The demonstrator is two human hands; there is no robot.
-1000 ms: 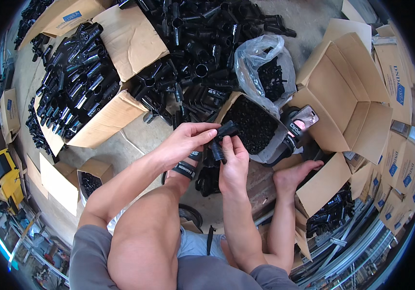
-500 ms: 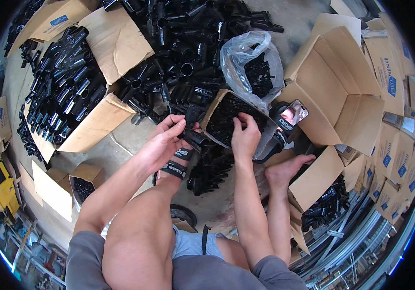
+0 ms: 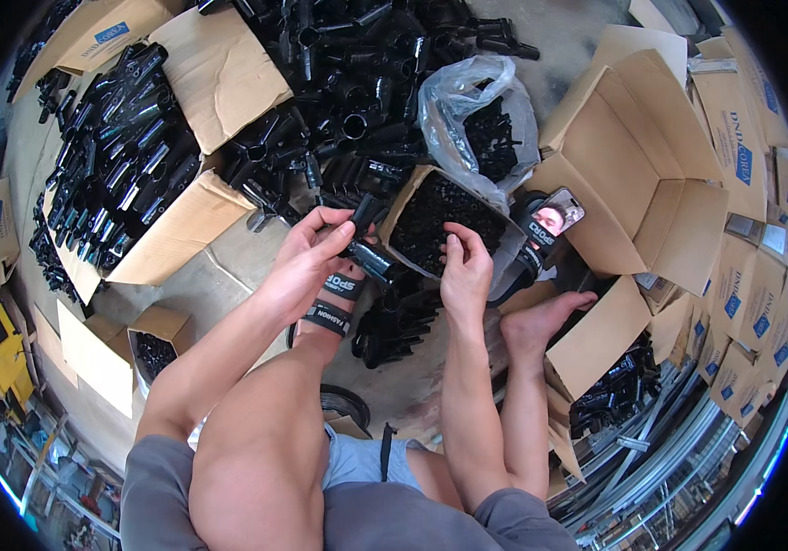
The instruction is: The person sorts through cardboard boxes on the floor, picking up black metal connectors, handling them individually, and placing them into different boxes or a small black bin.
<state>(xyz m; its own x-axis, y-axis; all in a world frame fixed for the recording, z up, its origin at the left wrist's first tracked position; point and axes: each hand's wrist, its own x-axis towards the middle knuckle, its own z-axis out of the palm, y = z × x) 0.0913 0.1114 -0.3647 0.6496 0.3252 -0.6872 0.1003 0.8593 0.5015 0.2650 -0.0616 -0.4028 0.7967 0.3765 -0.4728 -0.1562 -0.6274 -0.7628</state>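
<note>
"Which step is this?"

"Part-picking, I'd judge. The left hand [image 3: 307,262] grips a glossy, tubular black fitting [image 3: 374,264] just beside the left corner of the small carton [image 3: 402,204]; the right hand [image 3: 466,271] bends its fingertips together over the near edge, holding what, I can't tell."

"And the next move?"

"Likely calls for a light pinch: those black pieces [image 3: 440,207] look small, hard."

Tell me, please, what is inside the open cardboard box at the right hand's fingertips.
The cardboard box holds a heap of small black parts. The top layer hides whatever lies beneath, and the right hand covers a little of the heap.
</note>
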